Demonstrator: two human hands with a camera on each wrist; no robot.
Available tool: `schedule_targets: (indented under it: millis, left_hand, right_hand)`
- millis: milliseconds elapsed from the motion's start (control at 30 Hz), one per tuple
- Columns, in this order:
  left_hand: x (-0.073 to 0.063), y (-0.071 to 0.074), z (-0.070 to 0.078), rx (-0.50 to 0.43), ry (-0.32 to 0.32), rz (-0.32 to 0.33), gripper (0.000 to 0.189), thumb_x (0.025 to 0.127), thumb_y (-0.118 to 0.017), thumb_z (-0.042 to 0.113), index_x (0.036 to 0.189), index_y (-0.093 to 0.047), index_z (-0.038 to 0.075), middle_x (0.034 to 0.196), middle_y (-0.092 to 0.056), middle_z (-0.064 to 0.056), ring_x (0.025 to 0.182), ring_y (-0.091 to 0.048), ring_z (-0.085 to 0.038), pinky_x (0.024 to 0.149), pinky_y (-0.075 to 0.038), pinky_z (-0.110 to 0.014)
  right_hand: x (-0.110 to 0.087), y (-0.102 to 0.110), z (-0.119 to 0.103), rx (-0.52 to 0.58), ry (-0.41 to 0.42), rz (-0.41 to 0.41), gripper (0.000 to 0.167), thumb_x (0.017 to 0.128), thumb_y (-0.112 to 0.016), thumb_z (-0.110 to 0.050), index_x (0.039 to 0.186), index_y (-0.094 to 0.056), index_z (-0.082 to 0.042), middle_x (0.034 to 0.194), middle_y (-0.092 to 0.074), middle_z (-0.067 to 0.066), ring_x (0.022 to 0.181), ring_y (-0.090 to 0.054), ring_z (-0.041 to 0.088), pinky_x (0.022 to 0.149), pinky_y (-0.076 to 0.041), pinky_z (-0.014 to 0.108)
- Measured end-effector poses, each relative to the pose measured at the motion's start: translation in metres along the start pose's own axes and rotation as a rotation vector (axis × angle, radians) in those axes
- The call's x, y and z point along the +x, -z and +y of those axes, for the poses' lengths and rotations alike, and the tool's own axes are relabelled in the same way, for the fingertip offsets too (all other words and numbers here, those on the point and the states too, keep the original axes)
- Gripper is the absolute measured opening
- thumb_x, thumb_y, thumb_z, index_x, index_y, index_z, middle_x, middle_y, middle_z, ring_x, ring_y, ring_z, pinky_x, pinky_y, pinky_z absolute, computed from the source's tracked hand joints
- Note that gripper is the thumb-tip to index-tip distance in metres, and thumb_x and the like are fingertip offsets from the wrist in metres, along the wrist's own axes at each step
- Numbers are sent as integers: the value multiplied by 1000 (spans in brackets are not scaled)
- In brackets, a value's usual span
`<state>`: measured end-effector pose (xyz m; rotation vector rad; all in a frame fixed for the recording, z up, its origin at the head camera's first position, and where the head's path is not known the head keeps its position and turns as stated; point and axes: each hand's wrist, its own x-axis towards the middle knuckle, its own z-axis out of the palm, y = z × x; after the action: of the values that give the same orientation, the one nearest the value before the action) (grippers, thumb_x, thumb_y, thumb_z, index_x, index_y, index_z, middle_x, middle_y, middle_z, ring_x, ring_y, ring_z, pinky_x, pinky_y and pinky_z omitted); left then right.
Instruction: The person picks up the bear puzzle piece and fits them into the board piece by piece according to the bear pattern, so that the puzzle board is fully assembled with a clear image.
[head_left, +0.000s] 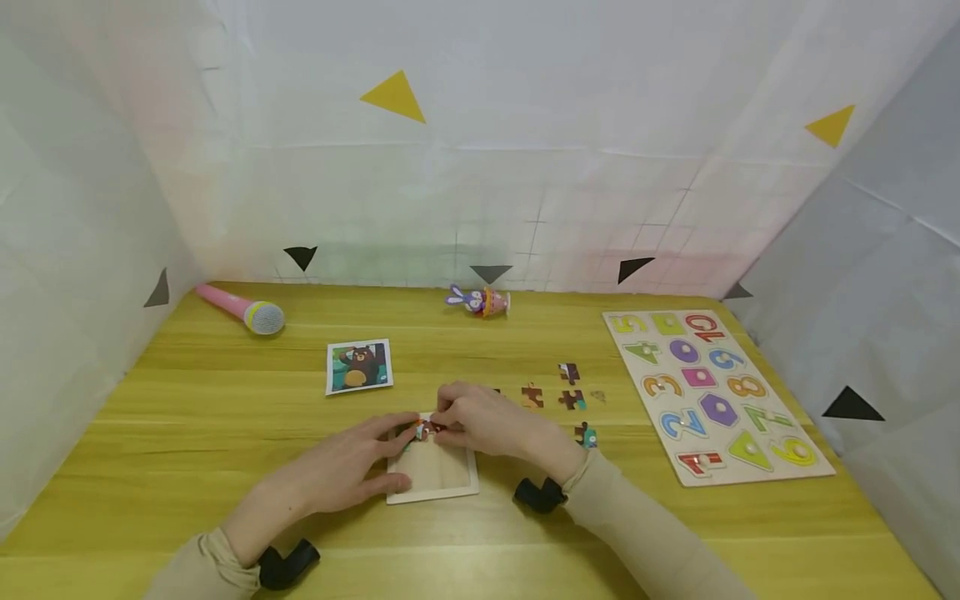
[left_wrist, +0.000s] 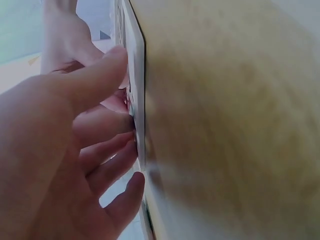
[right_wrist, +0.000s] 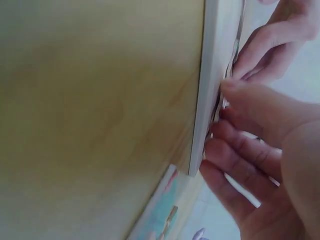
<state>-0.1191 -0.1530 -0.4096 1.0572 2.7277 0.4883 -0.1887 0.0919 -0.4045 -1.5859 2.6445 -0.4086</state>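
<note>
A small wooden puzzle tray (head_left: 438,475) lies in front of me with a few joined pieces along its far edge. My right hand (head_left: 491,421) is over its far right corner, thumb and fingers pinching a dark brown puzzle piece (head_left: 435,427), mostly hidden by the fingertips. Resting on the tray's left side is my left hand (head_left: 337,467); its fingertips touch the pieces at the far left, and the thumb lies on the near left rim. Both wrist views show the fingers close along the tray's edge (left_wrist: 139,100).
Loose puzzle pieces (head_left: 572,400) lie right of the tray. Behind it is a bear picture card (head_left: 360,367). A pink microphone (head_left: 240,308) lies far left, a rabbit toy (head_left: 480,301) at the back, and a number-and-shape board (head_left: 716,400) on the right.
</note>
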Motion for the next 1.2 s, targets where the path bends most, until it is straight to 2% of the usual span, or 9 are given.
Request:
schedule_targets:
  millis: [100,300,467,600,867,1033,1200]
  left_hand:
    - [0,-1,-2,-9,-15,7,67,100,-55,49,150,-45,6,160,-35,-10,140,-43,-32,107,-45,-51]
    - [1,0,-3,-20,2,4,65,100,-55,48,150,-45,7,159,-37,-8,142,-42,-29,108,-44,-49]
    - [2,1,-3,-5,-12,-4,65,101,-53,48,150,-44,6,159,-37,-9,142,-41,-29,109,-43,-49]
    - [4,2,-3,-12,-11,-5,62,101,-55,45,149,-46,6,157,-40,-8,141,-42,-28,109,-43,-49]
    - [8,4,0,-18,-2,6,60,101,-58,42,146,-51,4,154,-45,-7,140,-44,-26,110,-44,-47]
    - [9,1,2,-27,-1,-5,58,101,-58,41,148,-50,8,152,-47,-6,138,-46,-26,108,-46,-46]
    - [13,-3,2,14,-26,16,57,101,-58,41,148,-50,10,145,-52,-3,127,-53,-19,101,-51,-42]
  right_hand:
    - [1,1,1,-24,15,-14,17,96,-70,-25,102,-80,-14,93,-59,-4,77,-50,4,67,-44,13]
    - [4,4,0,-96,81,-44,15,97,-68,-24,100,-79,-14,92,-61,-4,78,-51,5,71,-45,15]
    - [4,4,-1,-90,80,-69,15,98,-67,-22,100,-78,-13,89,-57,-3,78,-48,7,68,-42,15]
    - [3,3,-1,-62,50,-64,16,97,-67,-24,101,-79,-14,90,-56,-3,77,-48,7,66,-41,14]
    - [0,0,0,122,-43,-24,16,96,-69,-22,103,-80,-13,93,-59,-2,79,-50,6,68,-44,14]
    - [-2,-3,1,158,-72,-4,20,95,-70,-23,109,-79,-11,95,-61,-1,81,-55,8,69,-45,13]
    - [-14,3,5,224,-149,29,27,95,-70,-18,119,-74,-6,100,-65,2,82,-58,10,70,-49,18]
